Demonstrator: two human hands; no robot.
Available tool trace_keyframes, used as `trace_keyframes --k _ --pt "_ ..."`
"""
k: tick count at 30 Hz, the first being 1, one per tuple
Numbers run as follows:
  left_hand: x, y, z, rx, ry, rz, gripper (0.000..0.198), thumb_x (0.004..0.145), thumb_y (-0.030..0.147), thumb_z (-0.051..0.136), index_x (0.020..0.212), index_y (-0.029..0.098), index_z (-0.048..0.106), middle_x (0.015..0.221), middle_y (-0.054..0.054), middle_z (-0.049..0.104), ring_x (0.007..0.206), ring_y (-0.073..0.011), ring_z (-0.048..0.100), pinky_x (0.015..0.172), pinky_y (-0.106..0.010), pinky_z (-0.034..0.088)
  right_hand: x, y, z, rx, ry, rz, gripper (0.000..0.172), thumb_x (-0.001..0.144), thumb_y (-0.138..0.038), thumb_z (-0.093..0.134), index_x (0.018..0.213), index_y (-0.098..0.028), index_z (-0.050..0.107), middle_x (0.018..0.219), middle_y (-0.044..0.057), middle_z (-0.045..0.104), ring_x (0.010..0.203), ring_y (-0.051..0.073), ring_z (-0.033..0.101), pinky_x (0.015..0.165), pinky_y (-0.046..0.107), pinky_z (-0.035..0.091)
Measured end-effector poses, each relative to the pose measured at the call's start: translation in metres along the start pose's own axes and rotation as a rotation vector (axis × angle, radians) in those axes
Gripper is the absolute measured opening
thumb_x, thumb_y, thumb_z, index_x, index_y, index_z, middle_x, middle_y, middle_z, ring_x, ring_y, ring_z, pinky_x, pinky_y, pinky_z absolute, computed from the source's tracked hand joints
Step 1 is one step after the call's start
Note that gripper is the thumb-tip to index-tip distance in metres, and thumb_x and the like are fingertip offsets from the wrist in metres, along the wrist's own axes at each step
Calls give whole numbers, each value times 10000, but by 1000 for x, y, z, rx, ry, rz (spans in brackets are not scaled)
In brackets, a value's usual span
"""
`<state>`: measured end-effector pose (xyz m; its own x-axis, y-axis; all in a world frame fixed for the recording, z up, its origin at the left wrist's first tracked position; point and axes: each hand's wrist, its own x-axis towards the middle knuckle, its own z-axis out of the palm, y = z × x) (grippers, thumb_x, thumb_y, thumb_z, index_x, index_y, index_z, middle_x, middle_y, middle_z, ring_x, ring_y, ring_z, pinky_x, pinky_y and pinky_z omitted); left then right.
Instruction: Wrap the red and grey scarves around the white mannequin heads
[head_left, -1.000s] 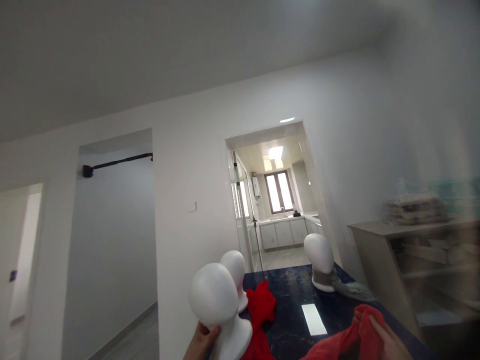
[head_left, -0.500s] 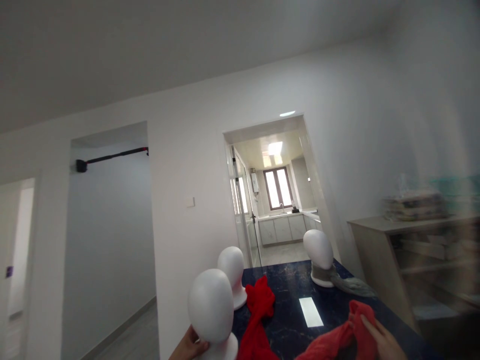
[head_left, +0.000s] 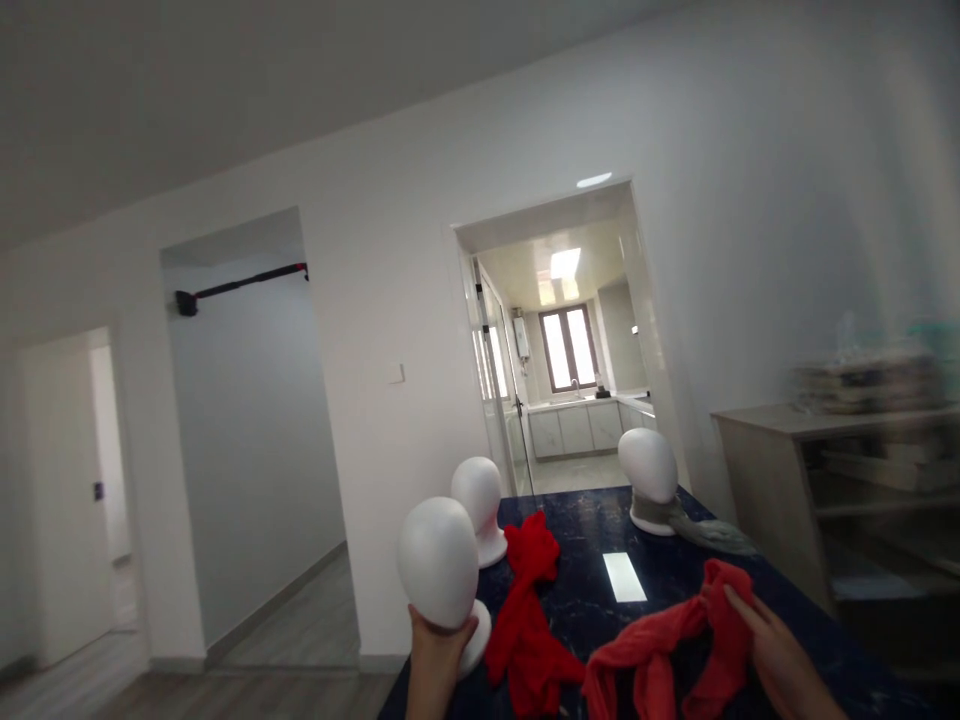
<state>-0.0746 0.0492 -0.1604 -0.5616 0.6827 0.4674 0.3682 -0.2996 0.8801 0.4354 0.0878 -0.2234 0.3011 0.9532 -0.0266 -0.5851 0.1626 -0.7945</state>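
Observation:
My left hand (head_left: 436, 648) is closed around the neck of the nearest white mannequin head (head_left: 439, 560), which leans a little to the left. Its round base (head_left: 475, 638) shows just right of my wrist. In my right hand (head_left: 772, 645) is pinched a knotted or looped part of a coral-red scarf (head_left: 652, 640); the rest of it drapes leftward across the dark table. Between my hands lies a bright red scarf (head_left: 529, 630), crumpled lengthwise. Behind the held head stands a second white mannequin head (head_left: 478, 505).
A third mannequin head (head_left: 649, 468) with a grey scarf (head_left: 709, 532) around its neck stands at the far end of the dark blue marbled table (head_left: 577, 520). On the right is a shelf unit (head_left: 772, 500) with blurred items on top. A doorway opens onto a kitchen (head_left: 577, 430).
My left hand has come further around the mannequin head's neck. The view has dipped, so more of the table and the coral scarf shows. My right hand keeps its pinch.

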Motion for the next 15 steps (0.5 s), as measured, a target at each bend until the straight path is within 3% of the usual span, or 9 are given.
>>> trace_keyframes --k 2,7,15 --pt "2 3 8 33 50 84 888 582 405 907 1340 211 486 1327 -178 690 1273 -393 662 1135 -516 486 -1 -1 -1 -11 1 -6 685 644 -471 937 1232 -171 753 1105 129 844 1075 346 795 971 409 656" --pt "17 -10 7 111 126 80 779 558 487 905 1217 203 599 1284 -166 706 1292 -435 645 1135 -531 492 0 -3 -5 3 -11 -12 661 642 -481 927 1194 -158 759 1107 145 841 1104 359 785 984 420 654" --pt "56 -25 -1 74 -76 107 794 559 506 872 1235 165 632 1148 -146 780 1246 -414 686 1147 -576 496 5 -1 -4 23 -21 -1 627 620 -488 947 1134 -179 763 1043 112 852 1067 348 797 954 420 672"
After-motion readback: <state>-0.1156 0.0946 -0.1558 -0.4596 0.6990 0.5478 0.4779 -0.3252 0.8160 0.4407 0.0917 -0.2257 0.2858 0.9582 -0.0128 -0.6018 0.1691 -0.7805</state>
